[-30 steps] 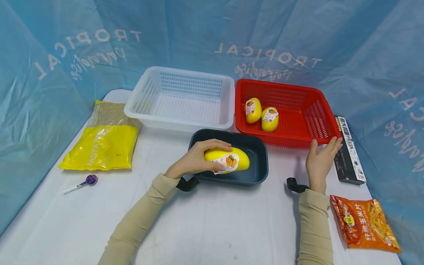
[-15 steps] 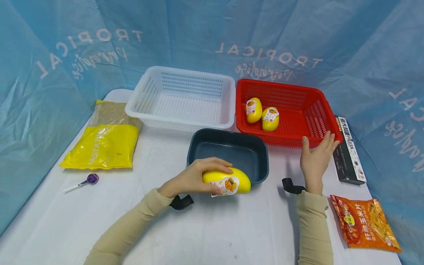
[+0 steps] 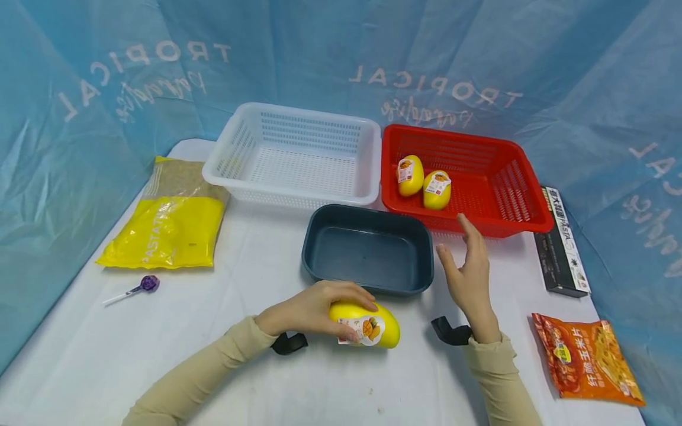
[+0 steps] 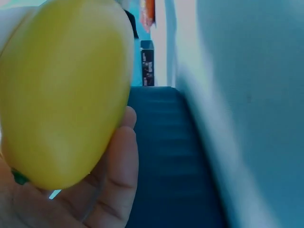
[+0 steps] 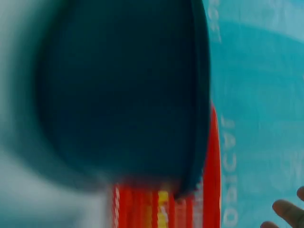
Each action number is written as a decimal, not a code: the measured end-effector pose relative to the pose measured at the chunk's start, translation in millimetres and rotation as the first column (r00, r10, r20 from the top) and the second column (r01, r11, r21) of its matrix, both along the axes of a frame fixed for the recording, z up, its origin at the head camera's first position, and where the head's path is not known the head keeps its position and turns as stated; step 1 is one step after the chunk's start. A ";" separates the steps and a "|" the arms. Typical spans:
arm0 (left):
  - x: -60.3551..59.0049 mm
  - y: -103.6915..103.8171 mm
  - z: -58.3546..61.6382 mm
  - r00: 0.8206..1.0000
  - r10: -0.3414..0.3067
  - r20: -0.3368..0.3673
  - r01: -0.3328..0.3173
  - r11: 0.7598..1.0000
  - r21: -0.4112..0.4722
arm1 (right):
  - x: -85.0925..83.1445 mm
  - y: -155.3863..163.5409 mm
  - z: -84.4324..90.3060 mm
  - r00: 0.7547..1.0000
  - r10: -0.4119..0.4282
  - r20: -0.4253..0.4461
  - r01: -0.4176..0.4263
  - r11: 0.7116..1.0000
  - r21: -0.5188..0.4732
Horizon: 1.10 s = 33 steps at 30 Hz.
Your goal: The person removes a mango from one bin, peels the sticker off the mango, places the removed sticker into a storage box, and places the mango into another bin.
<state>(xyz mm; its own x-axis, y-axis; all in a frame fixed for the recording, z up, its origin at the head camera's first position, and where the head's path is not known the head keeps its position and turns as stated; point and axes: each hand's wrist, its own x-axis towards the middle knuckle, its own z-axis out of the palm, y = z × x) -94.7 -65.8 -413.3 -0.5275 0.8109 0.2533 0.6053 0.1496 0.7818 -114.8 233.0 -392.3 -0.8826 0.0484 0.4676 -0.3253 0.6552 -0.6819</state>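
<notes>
My left hand (image 3: 314,307) grips a yellow mango-shaped pack (image 3: 370,325) with a fruit label, low over the white table just in front of the dark blue tray (image 3: 367,248). In the left wrist view the yellow pack (image 4: 61,90) fills the left side, held by my fingers (image 4: 118,161). My right hand (image 3: 469,272) is open in the air to the right of the tray, fingers straight and holding nothing. The tray holds nothing. Two more yellow packs (image 3: 423,180) lie in the red basket (image 3: 511,189). The right wrist view is blurred, showing the tray (image 5: 123,90) and the red basket (image 5: 211,190).
A white basket (image 3: 298,154) stands behind the tray with nothing in it. A yellow pasta bag (image 3: 165,222) and a purple lollipop (image 3: 141,286) lie at the left. A black box (image 3: 562,239) and an orange snack bag (image 3: 586,358) lie at the right. Blue cloth walls surround the table.
My left hand lifted the yellow pack out of the blue tray and brought it toward me. My right hand left the red basket's rim and moved left and nearer.
</notes>
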 end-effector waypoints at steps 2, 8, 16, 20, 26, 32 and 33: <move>1.4 -1.5 -2.6 1.000 -0.001 -0.002 0.001 0.999 -0.036 | 6.7 -9.1 -4.2 0.997 0.067 -0.033 -0.067 0.998 0.017; 6.7 -3.3 -8.9 0.998 0.014 0.056 -0.007 0.992 -0.126 | 25.1 -27.5 -11.2 0.963 0.253 -0.094 -0.250 0.967 0.039; 6.6 -8.5 -15.9 0.999 0.037 -0.024 -0.041 0.979 -0.200 | 51.9 -49.6 -22.8 0.851 0.509 -0.131 -0.517 0.856 -0.031; 4.2 -12.2 -13.0 0.992 0.068 -0.107 -0.093 0.962 -0.256 | 59.8 -59.0 -33.3 0.781 0.618 -0.095 -0.624 0.778 -0.066; 5.0 -16.8 -2.1 0.954 0.081 -0.288 -0.168 0.942 -0.291 | 65.1 -70.6 -48.0 0.724 0.688 0.041 -0.682 0.724 -0.108; 11.4 -16.8 2.7 0.856 0.098 -0.507 -0.264 0.927 -0.267 | 69.9 -76.5 -58.3 0.716 0.673 0.185 -0.674 0.736 -0.068; 12.4 -16.5 3.2 0.838 0.103 -0.536 -0.280 0.924 -0.260 | 70.4 -76.9 -60.1 0.717 0.665 0.209 -0.669 0.740 -0.061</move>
